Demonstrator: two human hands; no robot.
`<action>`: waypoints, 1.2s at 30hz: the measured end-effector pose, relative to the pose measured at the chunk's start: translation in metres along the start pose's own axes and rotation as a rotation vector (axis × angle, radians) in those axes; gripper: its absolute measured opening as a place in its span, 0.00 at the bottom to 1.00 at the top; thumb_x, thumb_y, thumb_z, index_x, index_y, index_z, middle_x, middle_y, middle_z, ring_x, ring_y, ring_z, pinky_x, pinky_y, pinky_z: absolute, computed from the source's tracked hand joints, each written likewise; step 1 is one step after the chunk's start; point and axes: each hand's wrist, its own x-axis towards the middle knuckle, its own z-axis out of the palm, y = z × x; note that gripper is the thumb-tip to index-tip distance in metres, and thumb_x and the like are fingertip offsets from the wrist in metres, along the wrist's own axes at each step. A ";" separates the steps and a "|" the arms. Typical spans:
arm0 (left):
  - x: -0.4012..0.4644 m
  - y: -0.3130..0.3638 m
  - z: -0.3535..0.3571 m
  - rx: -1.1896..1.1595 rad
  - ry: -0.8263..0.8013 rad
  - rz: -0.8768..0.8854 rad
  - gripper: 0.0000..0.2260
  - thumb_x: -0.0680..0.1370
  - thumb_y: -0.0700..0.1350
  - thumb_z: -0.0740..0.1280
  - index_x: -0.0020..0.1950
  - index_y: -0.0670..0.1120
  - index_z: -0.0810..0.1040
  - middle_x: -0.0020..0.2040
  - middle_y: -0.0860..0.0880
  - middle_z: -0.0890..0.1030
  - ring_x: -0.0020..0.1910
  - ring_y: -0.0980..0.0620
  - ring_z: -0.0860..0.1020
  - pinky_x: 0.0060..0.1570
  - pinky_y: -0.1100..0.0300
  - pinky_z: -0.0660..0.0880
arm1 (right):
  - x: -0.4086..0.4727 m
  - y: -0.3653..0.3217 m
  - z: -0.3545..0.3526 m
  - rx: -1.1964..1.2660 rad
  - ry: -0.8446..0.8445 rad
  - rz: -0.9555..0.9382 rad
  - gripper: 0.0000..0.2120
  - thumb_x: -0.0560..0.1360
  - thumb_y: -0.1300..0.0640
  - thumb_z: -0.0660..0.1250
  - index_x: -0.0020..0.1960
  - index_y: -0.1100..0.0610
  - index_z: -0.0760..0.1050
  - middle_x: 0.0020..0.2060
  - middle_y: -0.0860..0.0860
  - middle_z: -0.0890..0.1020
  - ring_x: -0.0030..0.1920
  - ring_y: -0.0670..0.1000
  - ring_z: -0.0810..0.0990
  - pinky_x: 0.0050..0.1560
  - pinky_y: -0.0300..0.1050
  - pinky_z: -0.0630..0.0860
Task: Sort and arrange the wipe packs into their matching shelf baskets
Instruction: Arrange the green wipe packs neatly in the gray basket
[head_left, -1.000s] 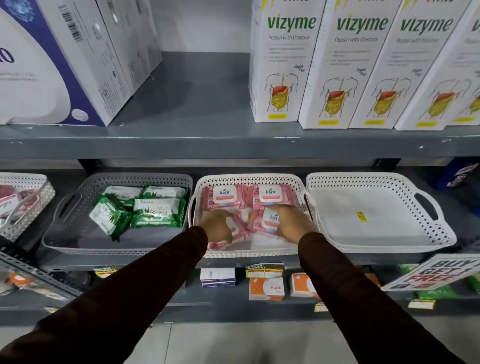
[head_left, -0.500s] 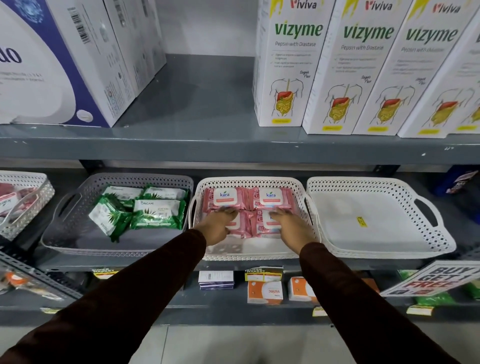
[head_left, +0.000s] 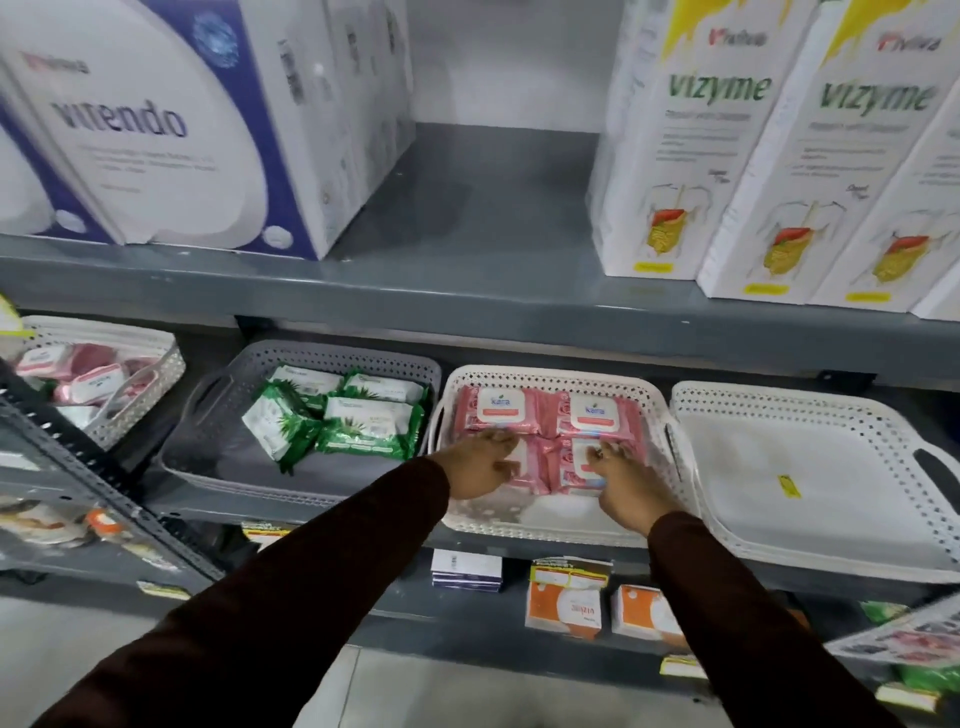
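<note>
Four pink "kara" wipe packs lie in a two-by-two block in the middle white basket (head_left: 550, 530). The back pair (head_left: 498, 410) (head_left: 597, 415) lies untouched. My left hand (head_left: 483, 465) rests fingers-down on the front left pack (head_left: 527, 465). My right hand (head_left: 623, 483) presses on the front right pack (head_left: 576, 470). Both front packs are partly hidden under my fingers. Left of it, a grey basket (head_left: 218, 462) holds several green wipe packs (head_left: 369, 421), one of them tilted.
An empty white basket (head_left: 779, 499) with a yellow sticker stands at the right. A white basket (head_left: 161, 364) at far left holds pink packs. Tall Vizyme boxes (head_left: 670, 156) and a Vitendo box (head_left: 156, 130) stand on the shelf above. Small orange boxes (head_left: 566, 608) sit below.
Both hands brought the two front pink packs back against the rear pair and now lie on top of them. The camera has moved closer and turned slightly left.
</note>
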 end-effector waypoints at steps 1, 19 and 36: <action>-0.010 -0.004 -0.005 -0.038 0.064 0.031 0.18 0.83 0.42 0.59 0.72 0.41 0.67 0.77 0.42 0.60 0.76 0.44 0.58 0.75 0.51 0.53 | 0.001 -0.005 -0.002 0.058 -0.002 0.018 0.28 0.75 0.68 0.62 0.75 0.58 0.66 0.76 0.56 0.66 0.77 0.59 0.62 0.76 0.55 0.62; -0.174 -0.222 -0.089 -0.578 0.770 -0.714 0.13 0.72 0.44 0.74 0.54 0.41 0.80 0.47 0.41 0.84 0.45 0.43 0.81 0.36 0.57 0.72 | 0.064 -0.299 0.054 0.020 0.070 -0.364 0.29 0.81 0.64 0.59 0.80 0.54 0.57 0.82 0.56 0.52 0.81 0.58 0.48 0.80 0.56 0.52; -0.137 -0.228 -0.117 -0.512 0.334 -0.771 0.45 0.69 0.57 0.73 0.75 0.38 0.54 0.70 0.33 0.69 0.67 0.34 0.71 0.65 0.42 0.71 | 0.071 -0.305 0.080 0.098 -0.056 -0.238 0.36 0.77 0.75 0.56 0.79 0.49 0.60 0.82 0.51 0.49 0.81 0.55 0.46 0.79 0.52 0.55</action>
